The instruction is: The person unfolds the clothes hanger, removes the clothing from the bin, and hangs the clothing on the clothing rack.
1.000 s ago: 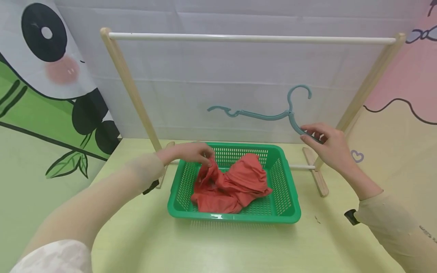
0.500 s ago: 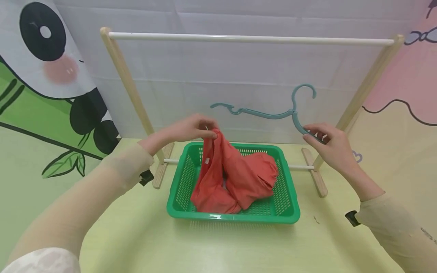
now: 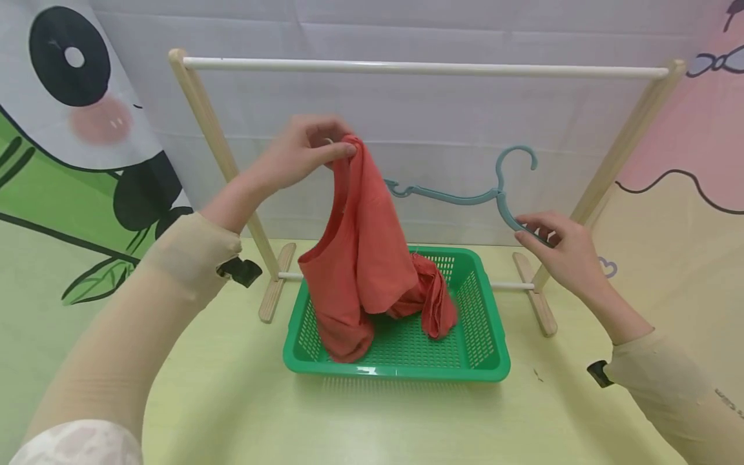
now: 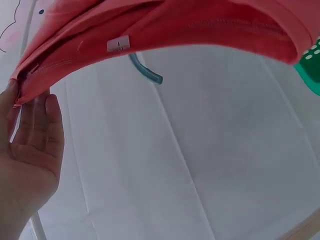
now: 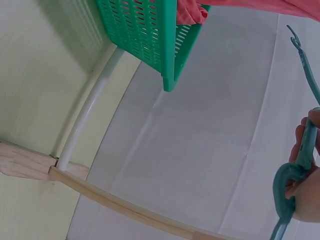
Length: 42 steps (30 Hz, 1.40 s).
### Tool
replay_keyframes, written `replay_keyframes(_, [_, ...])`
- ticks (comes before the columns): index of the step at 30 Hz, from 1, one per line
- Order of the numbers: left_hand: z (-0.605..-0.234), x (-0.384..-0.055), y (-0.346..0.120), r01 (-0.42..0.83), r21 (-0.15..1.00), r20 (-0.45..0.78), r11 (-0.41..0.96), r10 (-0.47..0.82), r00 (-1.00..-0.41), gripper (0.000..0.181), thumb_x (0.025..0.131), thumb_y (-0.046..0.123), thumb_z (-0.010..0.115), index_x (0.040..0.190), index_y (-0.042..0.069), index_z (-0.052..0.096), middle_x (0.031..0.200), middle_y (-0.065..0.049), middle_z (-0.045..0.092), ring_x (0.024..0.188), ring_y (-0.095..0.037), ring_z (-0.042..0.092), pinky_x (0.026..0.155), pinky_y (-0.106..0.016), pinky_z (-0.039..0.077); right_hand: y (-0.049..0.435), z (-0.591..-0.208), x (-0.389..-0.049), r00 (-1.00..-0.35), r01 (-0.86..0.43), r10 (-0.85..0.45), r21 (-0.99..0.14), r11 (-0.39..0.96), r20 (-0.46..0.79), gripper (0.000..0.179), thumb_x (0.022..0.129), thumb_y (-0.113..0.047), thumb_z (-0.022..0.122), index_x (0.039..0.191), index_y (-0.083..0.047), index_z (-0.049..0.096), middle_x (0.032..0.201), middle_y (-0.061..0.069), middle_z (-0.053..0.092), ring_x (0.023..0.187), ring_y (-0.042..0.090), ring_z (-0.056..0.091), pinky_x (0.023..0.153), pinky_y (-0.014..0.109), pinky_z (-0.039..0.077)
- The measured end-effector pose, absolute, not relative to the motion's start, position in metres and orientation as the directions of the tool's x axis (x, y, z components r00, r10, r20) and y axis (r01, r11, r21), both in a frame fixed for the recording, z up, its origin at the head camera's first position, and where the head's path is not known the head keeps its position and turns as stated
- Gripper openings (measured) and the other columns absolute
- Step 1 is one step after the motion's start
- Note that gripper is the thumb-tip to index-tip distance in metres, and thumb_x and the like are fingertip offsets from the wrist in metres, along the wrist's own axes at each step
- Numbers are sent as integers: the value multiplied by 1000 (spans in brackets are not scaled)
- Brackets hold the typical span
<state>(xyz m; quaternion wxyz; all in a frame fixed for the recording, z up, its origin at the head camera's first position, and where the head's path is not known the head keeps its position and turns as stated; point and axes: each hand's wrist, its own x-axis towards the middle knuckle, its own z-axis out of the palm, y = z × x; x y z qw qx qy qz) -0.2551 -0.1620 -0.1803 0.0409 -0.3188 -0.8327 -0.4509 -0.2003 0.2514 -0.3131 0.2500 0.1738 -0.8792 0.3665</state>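
Left hand [image 3: 302,154] pinched the red shirt [image 3: 380,245] near its top, thumb to fingers; cloth hung over the left side of the green basket [image 3: 401,371], red fabric [image 3: 437,303] bunched inside at right. Right hand [image 3: 560,250] gripped one arm of the teal hanger [image 3: 456,198], fingers curled, hook up, clear of the rack rod [image 3: 430,68].

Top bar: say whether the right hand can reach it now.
Probably yes: the right hand, holding the hanger, has a free way up to the top bar; the garment hangs well left.

Left grip [image 4: 32,160] pinching red cloth [image 4: 170,31], white label [image 4: 118,44]
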Motion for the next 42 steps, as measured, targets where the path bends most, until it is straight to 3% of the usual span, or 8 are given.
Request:
replay_keyframes(3, [-176, -255, -161, 579, 702, 368, 415, 484, -794, 17, 97, 17, 63, 111, 8, 68, 96, 0, 68, 79, -14, 67, 75, -24, 57, 252, -314, -200, -811, -494, -125, -555, 669, 571, 23, 91, -9, 70, 113, -8, 72, 83, -27, 52, 74, -3, 47, 63, 10, 38])
replay_keyframes(6, [-185, -256, -159, 575, 664, 306, 478, 529, -792, 18, 97, 18, 63, 113, 10, 68, 100, -3, 68, 82, -15, 67, 77, -27, 58, 252, -314, -200, -810, -495, -125, -554, 670, 573, 23, 90, -9, 70, 113, -8, 72, 84, -27, 53, 74, -3, 47, 64, 10, 38])
replay_keyframes(11, [-221, -257, -156, 550, 629, 137, 549, 618, -774, 18, 98, 18, 63, 113, 10, 68, 104, -7, 70, 88, -16, 68, 81, -33, 59, 252, -314, -199, -808, -499, -130, -551, 668, 574, 23, 90, -8, 71, 113, -9, 73, 84, -26, 53, 75, -3, 48, 64, 10, 39])
replay_keyframes(19, [-283, -266, -146, 512, 620, 1, 594, 652, -758, 20, 100, 23, 60, 116, 13, 67, 102, -6, 70, 84, -21, 68, 77, -36, 57, 253, -313, -198, -810, -494, -131, -544, 678, 572, 23, 90, -9, 70, 113, -8, 72, 84, -26, 53, 75, -4, 48, 64, 9, 39])
replay_keyframes(26, [-312, -266, -147, 526, 593, -64, 609, 687, -724, 36, 99, 21, 61, 135, 14, 60, 131, -7, 66, 119, -24, 64, 91, -37, 56, 253, -316, -198, -812, -495, -134, -549, 673, 568, 23, 90, -9, 71, 113, -7, 72, 84, -27, 53, 75, -3, 48, 65, 9, 39])
replay_keyframes(28, [-315, -265, -153, 524, 611, -60, 593, 695, -716, 39, 98, 17, 62, 136, 11, 59, 135, -10, 63, 122, -28, 63, 92, -39, 57, 253, -315, -198, -815, -491, -131, -552, 674, 564, 23, 90, -9, 71, 113, -8, 72, 84, -27, 53, 75, -3, 48, 64, 9, 39])
replay_keyframes(34, [-316, -252, -175, 531, 649, -38, 544, 721, -692, 43, 94, 11, 67, 136, 4, 58, 134, -15, 62, 117, -32, 64, 98, -45, 54, 252, -313, -196, -821, -485, -131, -559, 673, 556, 22, 91, -9, 70, 113, -8, 73, 83, -26, 54, 74, -3, 48, 64, 10, 38])
replay_keyframes(42, [-323, -229, -199, 508, 583, -101, 634, 676, -730, 53, 89, 25, 74, 138, 13, 56, 135, -6, 62, 111, -23, 67, 91, -35, 57, 251, -315, -199, -820, -485, -128, -559, 673, 558, 22, 90, -11, 70, 112, -9, 73, 82, -27, 53, 73, -4, 47, 63, 9, 38])
